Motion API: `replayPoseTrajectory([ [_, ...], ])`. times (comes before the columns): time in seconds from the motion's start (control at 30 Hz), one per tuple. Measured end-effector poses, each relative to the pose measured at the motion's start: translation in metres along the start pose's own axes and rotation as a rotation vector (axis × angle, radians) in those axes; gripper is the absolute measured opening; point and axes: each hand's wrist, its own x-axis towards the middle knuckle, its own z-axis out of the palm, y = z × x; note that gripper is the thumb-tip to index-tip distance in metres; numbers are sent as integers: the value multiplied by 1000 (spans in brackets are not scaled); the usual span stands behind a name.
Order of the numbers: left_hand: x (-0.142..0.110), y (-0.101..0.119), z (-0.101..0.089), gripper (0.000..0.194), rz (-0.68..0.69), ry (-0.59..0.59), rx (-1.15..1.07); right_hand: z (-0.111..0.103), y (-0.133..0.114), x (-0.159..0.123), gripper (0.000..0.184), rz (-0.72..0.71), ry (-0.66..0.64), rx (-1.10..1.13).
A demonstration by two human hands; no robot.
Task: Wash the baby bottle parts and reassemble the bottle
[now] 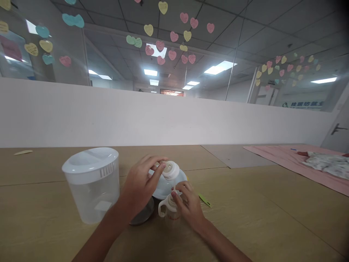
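My left hand (141, 178) pinches a white bottle top (171, 170) with a clear nipple, tilted above a pale blue bowl (160, 191). Below it, a small clear baby bottle (173, 215) stands on the table, a white handle showing on its left. My right hand (191, 203) is closed at the bottle's upper right side, its fingertips by a small white upright piece at the mouth. The right side of the bottle is hidden behind that hand. A dark round dish (143, 214) lies just left of the bottle, partly covered by my left forearm.
A large clear bucket (92, 196) with a white lid stands at the left. Behind my right hand lies a green utensil (204, 200). A pink cloth (269, 154) with a patterned garment (327, 164) spreads at the far right. A low white wall (163, 120) borders the table's back.
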Motion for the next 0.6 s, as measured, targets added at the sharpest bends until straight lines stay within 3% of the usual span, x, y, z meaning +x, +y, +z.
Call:
replayPoseTrajectory([
  [0.17,4,-5,-6,29,-40,111,-17,-3,3,3,20,70,83,137],
  [0.3,9,-22,1,32,-71,100,-47,-3,13,6,23,182,159,207],
  [0.47,15,-47,7,40,-162,134,-70,-1,39,11,34,368,263,270],
  [0.6,17,-54,-1,39,-172,187,-16,0,61,13,35,457,238,195],
])
